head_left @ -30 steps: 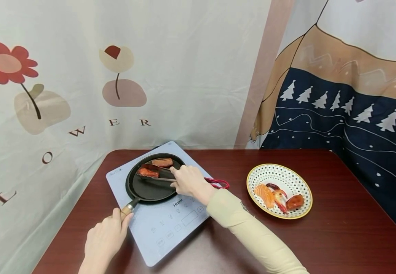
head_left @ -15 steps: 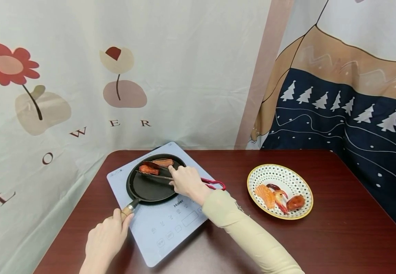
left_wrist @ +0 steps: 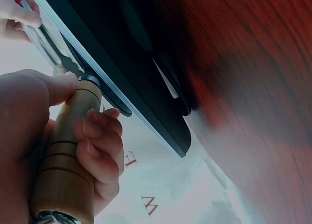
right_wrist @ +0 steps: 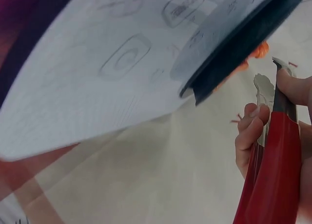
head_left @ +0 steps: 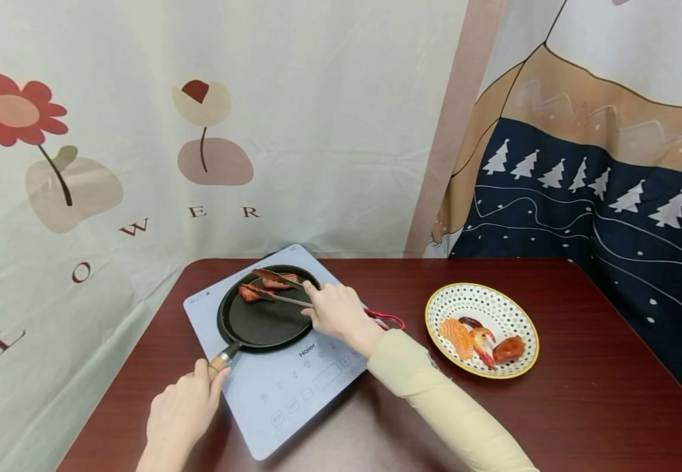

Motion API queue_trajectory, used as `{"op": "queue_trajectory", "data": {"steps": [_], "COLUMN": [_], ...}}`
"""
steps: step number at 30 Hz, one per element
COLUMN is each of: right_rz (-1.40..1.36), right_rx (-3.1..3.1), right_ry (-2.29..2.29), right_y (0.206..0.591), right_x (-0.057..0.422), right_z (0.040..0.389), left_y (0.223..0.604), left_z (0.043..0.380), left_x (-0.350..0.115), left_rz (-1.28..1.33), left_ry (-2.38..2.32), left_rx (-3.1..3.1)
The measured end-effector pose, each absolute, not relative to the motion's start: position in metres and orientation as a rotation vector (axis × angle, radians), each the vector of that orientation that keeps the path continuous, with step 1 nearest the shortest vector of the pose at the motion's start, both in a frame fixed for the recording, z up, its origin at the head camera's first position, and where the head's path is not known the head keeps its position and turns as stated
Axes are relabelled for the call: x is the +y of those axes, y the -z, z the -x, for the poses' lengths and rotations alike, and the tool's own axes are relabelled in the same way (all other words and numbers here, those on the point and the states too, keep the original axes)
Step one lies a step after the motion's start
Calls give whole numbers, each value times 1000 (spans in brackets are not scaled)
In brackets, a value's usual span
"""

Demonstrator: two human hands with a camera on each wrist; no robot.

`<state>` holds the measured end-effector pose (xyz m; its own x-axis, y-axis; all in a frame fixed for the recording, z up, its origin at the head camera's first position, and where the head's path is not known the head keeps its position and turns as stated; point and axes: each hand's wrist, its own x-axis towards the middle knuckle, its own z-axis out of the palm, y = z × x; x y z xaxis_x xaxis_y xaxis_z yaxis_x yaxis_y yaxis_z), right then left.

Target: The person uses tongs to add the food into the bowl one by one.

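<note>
My left hand (head_left: pixel 181 406) grips the wooden handle (left_wrist: pixel 66 156) of a black frying pan (head_left: pixel 264 324), fingers curled round it in the left wrist view. The pan sits on a pale blue induction cooker (head_left: pixel 294 393). My right hand (head_left: pixel 338 313) holds metal tongs with red handles (right_wrist: pixel 275 170), thumb on one arm and fingers on the other. The tongs' arms are spread over two pieces of food at the pan's far side. A brown piece (head_left: pixel 284 280) lies between them; a reddish piece (head_left: pixel 249 295) lies under the nearer tip. Whether the tongs touch either is unclear.
To the right on the dark red-brown table (head_left: pixel 589 400) stands a dotted plate (head_left: pixel 512 314) with a yellow rim. It bears an orange salmon slice (head_left: pixel 457 336), a shrimp-like piece (head_left: pixel 483 346), a brown chunk (head_left: pixel 509 349) and a small dark piece (head_left: pixel 469 321). A printed curtain (head_left: pixel 329 131) hangs behind.
The tongs, earlier around the reddish piece, now stand further right with their arms about the brown piece. My right hand has shifted right. My left hand and the pan stay put.
</note>
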<state>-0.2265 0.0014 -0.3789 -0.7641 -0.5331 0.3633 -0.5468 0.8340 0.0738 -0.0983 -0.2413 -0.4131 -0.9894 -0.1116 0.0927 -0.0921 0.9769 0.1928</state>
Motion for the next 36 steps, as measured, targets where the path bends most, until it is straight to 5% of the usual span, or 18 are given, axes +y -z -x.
{"op": "queue_trajectory", "data": {"steps": [36], "right_rz": [-518], "right_rx": [-2844], "right_ry": [-234], "right_y": [373], "right_x": [213], "right_z": [176], "left_y": [413], "left_z": [98], "left_x": [-242], "left_rz": [-163], "left_ry": [311], "left_rx": [-3030]}}
